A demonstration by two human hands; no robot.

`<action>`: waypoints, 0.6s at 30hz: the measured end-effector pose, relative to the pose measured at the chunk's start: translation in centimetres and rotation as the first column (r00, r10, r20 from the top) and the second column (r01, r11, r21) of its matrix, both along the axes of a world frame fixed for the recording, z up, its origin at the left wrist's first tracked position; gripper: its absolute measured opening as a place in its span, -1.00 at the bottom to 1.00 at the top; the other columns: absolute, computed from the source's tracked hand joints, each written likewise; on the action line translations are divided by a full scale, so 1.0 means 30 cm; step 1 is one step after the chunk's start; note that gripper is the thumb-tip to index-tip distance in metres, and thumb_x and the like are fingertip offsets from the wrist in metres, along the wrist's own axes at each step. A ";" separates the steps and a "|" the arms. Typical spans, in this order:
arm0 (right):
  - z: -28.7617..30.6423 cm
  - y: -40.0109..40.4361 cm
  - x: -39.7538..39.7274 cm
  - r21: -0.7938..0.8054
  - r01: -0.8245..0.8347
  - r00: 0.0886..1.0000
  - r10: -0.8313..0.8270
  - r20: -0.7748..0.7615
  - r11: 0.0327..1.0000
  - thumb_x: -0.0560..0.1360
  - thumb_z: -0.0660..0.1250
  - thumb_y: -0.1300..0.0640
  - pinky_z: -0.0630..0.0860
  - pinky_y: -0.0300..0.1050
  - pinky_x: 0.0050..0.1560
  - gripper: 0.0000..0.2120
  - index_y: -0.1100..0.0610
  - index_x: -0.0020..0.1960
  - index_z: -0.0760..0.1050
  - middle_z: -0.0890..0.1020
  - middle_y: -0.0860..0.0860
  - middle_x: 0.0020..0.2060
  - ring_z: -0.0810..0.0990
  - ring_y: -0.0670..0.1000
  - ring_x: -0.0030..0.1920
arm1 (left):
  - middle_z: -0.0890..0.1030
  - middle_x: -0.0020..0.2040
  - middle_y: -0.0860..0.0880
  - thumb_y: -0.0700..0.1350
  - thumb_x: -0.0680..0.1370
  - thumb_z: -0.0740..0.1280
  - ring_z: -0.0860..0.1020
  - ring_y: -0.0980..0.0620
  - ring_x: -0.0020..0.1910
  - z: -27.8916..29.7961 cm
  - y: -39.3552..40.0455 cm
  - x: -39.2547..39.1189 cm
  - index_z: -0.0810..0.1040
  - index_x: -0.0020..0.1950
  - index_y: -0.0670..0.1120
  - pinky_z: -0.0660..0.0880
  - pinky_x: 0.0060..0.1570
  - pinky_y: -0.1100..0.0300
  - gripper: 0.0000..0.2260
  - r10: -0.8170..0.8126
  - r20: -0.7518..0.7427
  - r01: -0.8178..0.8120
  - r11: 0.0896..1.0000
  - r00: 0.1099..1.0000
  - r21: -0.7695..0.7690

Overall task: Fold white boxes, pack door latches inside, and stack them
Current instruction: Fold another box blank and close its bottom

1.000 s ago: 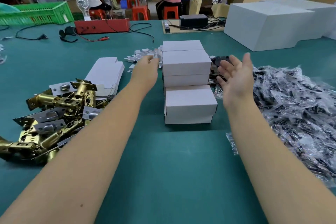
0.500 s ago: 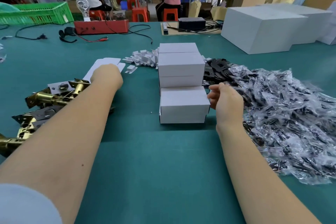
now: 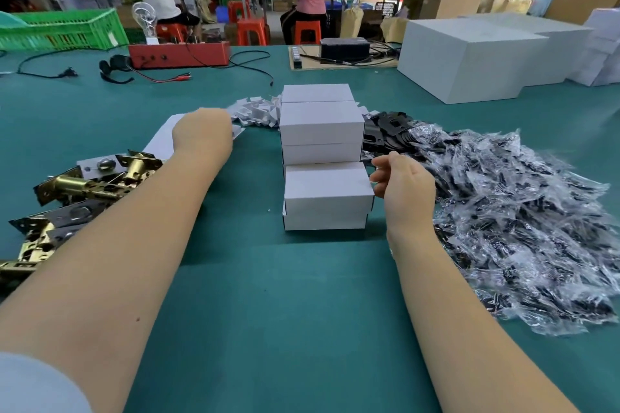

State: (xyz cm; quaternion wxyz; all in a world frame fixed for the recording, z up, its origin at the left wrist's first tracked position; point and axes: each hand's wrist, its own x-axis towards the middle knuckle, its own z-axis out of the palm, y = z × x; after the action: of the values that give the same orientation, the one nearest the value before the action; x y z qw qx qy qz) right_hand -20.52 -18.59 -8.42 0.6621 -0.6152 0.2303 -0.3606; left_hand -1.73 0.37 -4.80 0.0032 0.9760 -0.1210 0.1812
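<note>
Several folded white boxes stand in a row on the green table: the nearest box (image 3: 327, 191) in front and a taller stack (image 3: 320, 124) behind it. My left hand (image 3: 203, 134) rests on the pile of flat white box blanks (image 3: 161, 141) to the left, and its fingers are hidden behind the back of the hand. My right hand (image 3: 402, 184) hovers by the right end of the nearest box, loosely curled, holding nothing. Brass door latches (image 3: 84, 184) lie heaped at the far left.
A large heap of small clear plastic bags (image 3: 520, 211) covers the right side, with black plates (image 3: 389, 127) behind it. White paper scraps (image 3: 255, 111) lie behind the blanks. Big white cartons (image 3: 469, 57), a red device (image 3: 179, 55) with cables and a green crate (image 3: 63, 30) stand further back.
Both hands have pulled back from the taller stack. The left hand moved left onto the flat blanks. The right hand curled and dropped beside the nearest box.
</note>
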 end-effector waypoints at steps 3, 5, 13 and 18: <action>0.002 0.013 -0.006 -0.105 0.012 1.000 -0.014 -0.016 0.994 0.57 0.16 0.17 0.42 -0.23 -0.31 -0.70 0.07 -0.30 0.52 0.51 -0.11 -0.47 0.44 -0.15 -0.42 | 0.60 -0.05 -0.21 -0.33 0.49 0.24 0.47 -0.21 -0.12 0.063 0.002 -0.048 0.58 -0.01 -0.21 0.35 -0.20 0.08 -0.83 0.030 0.118 0.015 0.929 0.993 -0.369; 0.009 0.028 -0.011 -0.232 0.038 0.999 -0.042 -0.012 0.972 0.56 0.15 0.15 0.44 -0.09 -0.21 -0.70 0.00 -0.29 0.51 0.52 -0.13 -0.42 0.47 -0.11 -0.34 | 0.65 0.05 -0.13 -0.29 0.46 0.26 0.55 -0.16 0.04 0.094 0.023 -0.100 0.64 0.10 -0.14 0.37 -0.10 0.16 -0.73 0.029 0.128 0.062 0.755 0.991 -0.652; 0.084 0.164 -0.045 -0.439 -0.114 0.984 0.163 0.075 0.891 0.46 0.15 0.02 0.50 -0.03 -0.16 -0.82 -0.16 0.00 0.47 0.59 -0.12 -0.30 0.54 -0.01 -0.26 | 0.68 -0.05 -0.02 -0.36 0.43 0.30 0.67 0.03 -0.13 0.096 0.119 -0.405 0.57 0.01 -0.09 0.62 -0.19 0.10 -0.76 -0.431 -0.006 -0.116 -0.230 0.902 -0.966; 0.041 0.210 -0.047 -0.392 -0.332 0.942 0.320 -0.097 0.858 0.50 0.18 0.00 0.38 -0.44 -0.23 -0.78 -0.14 0.11 0.49 0.55 -0.34 -0.25 0.48 -0.36 -0.24 | 0.68 0.01 -0.08 -0.13 0.41 0.31 0.63 -0.08 -0.01 -0.017 0.040 -0.524 0.65 0.01 -0.07 0.53 0.07 -0.05 -0.78 -0.796 -0.036 -0.303 -0.188 0.604 -0.934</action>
State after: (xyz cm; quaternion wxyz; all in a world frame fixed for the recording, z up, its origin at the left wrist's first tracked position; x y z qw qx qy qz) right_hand -21.93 -12.29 -7.19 0.5691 -0.7734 0.0533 -0.2742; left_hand -17.44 1.57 -5.30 0.8053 0.5395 -0.1620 -0.1849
